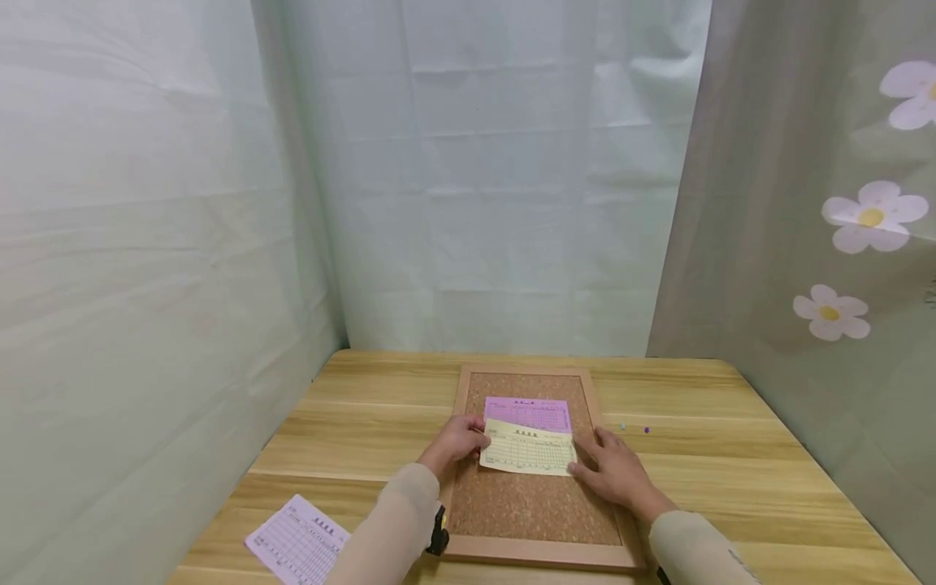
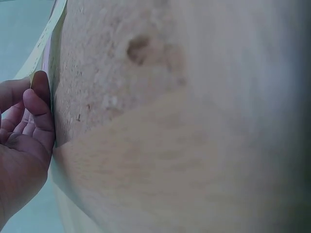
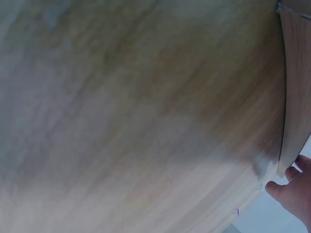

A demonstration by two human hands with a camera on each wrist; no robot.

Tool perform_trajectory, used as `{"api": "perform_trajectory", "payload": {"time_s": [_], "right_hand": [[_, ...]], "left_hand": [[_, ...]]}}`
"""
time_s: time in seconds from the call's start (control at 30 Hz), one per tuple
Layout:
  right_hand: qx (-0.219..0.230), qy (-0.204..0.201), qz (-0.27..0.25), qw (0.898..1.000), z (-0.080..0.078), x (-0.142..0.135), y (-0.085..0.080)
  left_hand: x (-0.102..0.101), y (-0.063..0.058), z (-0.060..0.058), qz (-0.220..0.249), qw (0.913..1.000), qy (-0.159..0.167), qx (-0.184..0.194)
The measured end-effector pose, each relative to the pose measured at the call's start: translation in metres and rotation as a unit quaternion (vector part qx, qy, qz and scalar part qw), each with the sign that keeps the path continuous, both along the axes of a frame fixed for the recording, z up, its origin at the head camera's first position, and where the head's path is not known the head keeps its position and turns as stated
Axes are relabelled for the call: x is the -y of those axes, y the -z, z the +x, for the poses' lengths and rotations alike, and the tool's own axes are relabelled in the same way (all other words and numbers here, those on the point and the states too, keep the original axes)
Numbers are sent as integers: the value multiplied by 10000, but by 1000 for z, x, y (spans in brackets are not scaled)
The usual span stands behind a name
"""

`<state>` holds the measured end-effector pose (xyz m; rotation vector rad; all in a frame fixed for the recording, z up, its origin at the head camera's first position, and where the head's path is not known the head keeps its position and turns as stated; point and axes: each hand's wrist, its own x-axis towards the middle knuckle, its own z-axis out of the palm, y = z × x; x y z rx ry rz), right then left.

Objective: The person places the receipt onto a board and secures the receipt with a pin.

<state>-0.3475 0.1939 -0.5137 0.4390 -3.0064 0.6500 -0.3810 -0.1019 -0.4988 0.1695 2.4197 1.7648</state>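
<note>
A corkboard (image 1: 534, 508) with a wooden frame lies on the table. On its upper half is a pink-purple form sheet (image 1: 526, 411), partly covered by a pale yellow form sheet (image 1: 528, 451). My left hand (image 1: 457, 440) pinches the yellow sheet's left edge between thumb and finger; in the left wrist view that edge stands a little off the cork. At the opposite edge, my right hand (image 1: 617, 470) holds the yellow sheet by thumb and forefinger, its other fingers over the board's right frame. Only the fingers of this hand (image 3: 294, 191) show in the right wrist view.
Beyond the frame, to the right, lie two tiny push pins, one pale teal (image 1: 622, 426) and one purple (image 1: 647, 430). A lilac form sheet (image 1: 298, 540) rests on the wooden table (image 1: 731, 487) at the front left. Pale curtains (image 1: 504, 179) surround the table.
</note>
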Motion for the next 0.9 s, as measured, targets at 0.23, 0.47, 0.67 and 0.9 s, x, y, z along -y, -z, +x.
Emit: {"api": "perform_trajectory", "payload": {"time_s": [0.23,0.47,0.67,0.9], "right_hand": [[53,34,61,10000,1,0,-2],[49,-2,137,9999,2,0,-2],[69,-23,108,9999,3,-1,-4],[44,-100,143,9998,4,-1,-4]], "left_hand": [[-3,-1,4,-161,9998,-127,20],[0,0,0,-153,9998,-69,56],[8,-7,-2,-137,9999,-29,19],[17,-10,0,-444,9989,-87,-123]]}}
